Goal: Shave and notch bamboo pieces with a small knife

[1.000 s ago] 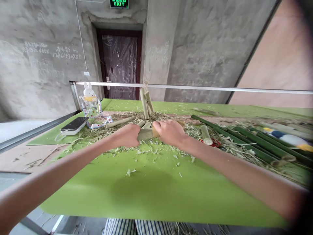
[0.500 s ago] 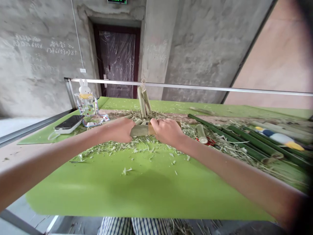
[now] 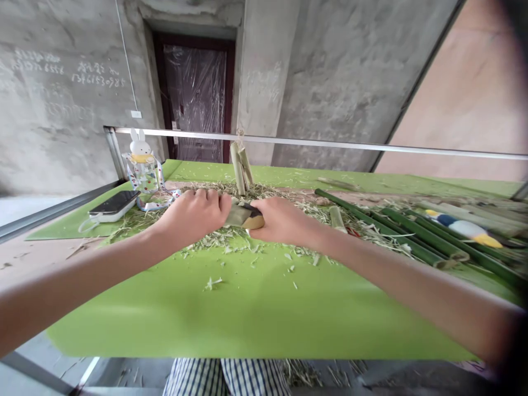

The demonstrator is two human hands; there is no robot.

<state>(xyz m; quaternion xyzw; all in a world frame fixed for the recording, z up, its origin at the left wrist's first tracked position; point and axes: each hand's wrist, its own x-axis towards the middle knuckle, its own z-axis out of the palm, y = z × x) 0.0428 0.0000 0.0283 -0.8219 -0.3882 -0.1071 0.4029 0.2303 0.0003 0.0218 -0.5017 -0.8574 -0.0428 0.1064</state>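
Both my hands meet over a heap of bamboo shavings point(image 3: 214, 239) on the green mat point(image 3: 256, 313). My left hand point(image 3: 193, 215) is closed, its fingers wrapped over one end of a short pale-green bamboo piece point(image 3: 236, 215). My right hand point(image 3: 281, 221) is closed on a tool with a tan wooden handle point(image 3: 254, 221), whose rounded end and a dark band show beside the fingers. The tool's blade is hidden. The two hands almost touch across the bamboo piece.
Long green bamboo poles point(image 3: 416, 236) lie at the right beside a cut bamboo section point(image 3: 337, 218) and a blue, white and yellow object point(image 3: 462, 228). Upright bamboo pieces point(image 3: 240, 169) hang at the metal rail point(image 3: 330, 144). A rabbit-topped bottle point(image 3: 142, 168) and a phone point(image 3: 113, 203) sit at the left.
My hands have drawn closer together and the left has rolled over the bamboo piece. The flat grey-green length seen between them before is now mostly covered.
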